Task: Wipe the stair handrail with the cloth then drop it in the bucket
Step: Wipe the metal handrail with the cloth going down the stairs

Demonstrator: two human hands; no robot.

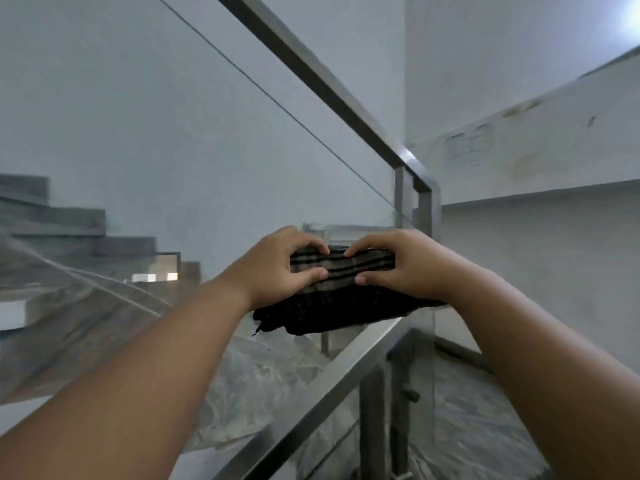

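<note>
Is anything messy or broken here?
Nothing looks broken. The white stair wall on the right has brownish smudges beside a pale label. The dark striped cloth, held by the left hand and right hand near the grey metal handrail, has a frayed thread dangling at its lower left corner.

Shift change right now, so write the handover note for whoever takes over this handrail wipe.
Left hand grips the left end of the dark checked cloth with a grey striped band.
Right hand grips its right end.
Cloth is bunched between both hands, over the grey square-section metal handrail; contact unclear.
Done: cloth in hand at the rail; wiped extent cannot be told.
To do: wipe along the rail, then drop the cloth in the bucket, not in view.
</note>
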